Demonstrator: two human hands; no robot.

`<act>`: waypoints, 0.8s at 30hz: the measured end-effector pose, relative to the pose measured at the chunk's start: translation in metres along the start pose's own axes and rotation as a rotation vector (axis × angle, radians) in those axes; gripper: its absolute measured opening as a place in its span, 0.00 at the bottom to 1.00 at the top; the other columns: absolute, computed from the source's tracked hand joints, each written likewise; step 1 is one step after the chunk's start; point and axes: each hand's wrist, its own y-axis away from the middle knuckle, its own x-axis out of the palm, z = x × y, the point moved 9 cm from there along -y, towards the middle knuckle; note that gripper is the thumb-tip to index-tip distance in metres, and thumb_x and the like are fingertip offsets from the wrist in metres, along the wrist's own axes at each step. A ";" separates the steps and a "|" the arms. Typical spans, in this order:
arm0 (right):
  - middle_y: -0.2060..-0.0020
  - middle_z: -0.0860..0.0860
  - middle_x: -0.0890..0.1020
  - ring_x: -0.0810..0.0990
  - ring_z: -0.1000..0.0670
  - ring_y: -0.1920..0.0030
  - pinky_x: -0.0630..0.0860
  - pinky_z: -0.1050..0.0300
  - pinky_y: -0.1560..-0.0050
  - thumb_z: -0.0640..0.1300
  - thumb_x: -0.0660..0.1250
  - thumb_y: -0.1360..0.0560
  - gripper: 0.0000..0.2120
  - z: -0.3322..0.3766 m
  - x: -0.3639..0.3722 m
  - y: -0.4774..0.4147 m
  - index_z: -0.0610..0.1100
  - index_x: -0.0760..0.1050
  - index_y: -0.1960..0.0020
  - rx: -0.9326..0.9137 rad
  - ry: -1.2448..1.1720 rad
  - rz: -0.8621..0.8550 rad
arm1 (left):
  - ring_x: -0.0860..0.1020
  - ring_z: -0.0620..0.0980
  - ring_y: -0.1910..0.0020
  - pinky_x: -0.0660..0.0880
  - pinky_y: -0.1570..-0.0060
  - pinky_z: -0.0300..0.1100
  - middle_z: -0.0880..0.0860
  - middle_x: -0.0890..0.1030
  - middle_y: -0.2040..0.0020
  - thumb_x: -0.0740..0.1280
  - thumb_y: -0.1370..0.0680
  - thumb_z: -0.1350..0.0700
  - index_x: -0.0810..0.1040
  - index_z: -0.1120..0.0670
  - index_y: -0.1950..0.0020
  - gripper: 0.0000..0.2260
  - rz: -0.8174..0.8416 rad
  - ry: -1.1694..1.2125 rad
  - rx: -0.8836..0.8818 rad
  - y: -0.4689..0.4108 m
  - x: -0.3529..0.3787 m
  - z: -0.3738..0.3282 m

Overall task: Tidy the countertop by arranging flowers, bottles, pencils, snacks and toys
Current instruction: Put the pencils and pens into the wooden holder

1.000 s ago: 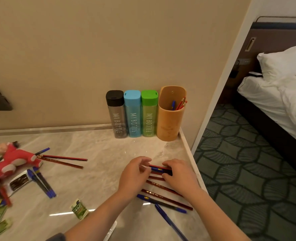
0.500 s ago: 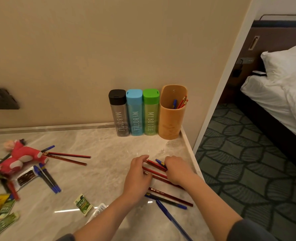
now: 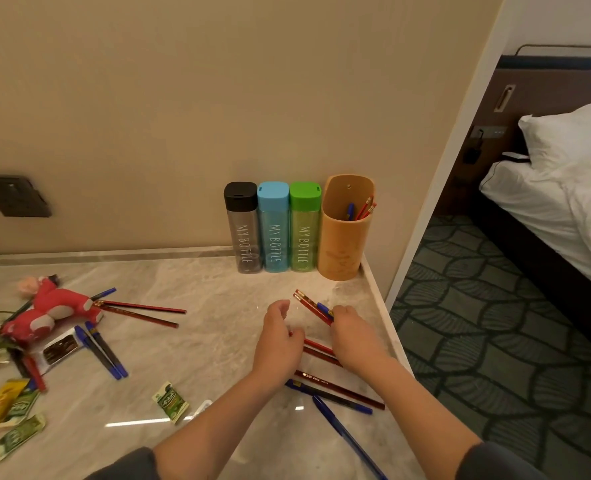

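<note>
My right hand [image 3: 354,336] grips a small bunch of red pencils and a blue pen [image 3: 313,306], their ends sticking out toward the wall. My left hand [image 3: 278,341] rests with curled fingers on the marble countertop [image 3: 200,306], touching more red pencils [image 3: 322,351] that lie between my hands. Further pencils and blue pens [image 3: 335,396] lie nearer me. An orange pencil holder [image 3: 344,233] with a few pencils inside stands against the wall, next to three bottles: black [image 3: 242,230], blue [image 3: 273,230], green [image 3: 304,230].
At the left lie a red plush toy [image 3: 49,311], two red pencils [image 3: 141,311], blue pens [image 3: 101,351], and snack packets [image 3: 10,414], with one green packet [image 3: 170,400] nearer the middle. The counter's right edge [image 3: 384,313] drops to carpet; a bed stands beyond.
My right hand has gathered the pencils and pen and drawn them up so their ends point toward the wall. My left hand has shifted slightly, still beside the remaining pencils.
</note>
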 end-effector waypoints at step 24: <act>0.53 0.50 0.80 0.79 0.48 0.50 0.78 0.46 0.48 0.44 0.64 0.22 0.04 0.051 -0.223 -0.055 0.50 0.78 0.51 -0.293 -0.580 -0.465 | 0.80 0.39 0.53 0.75 0.50 0.33 0.43 0.82 0.55 0.67 0.22 0.57 0.80 0.49 0.47 0.05 -0.034 0.202 0.655 -0.072 -0.052 -0.268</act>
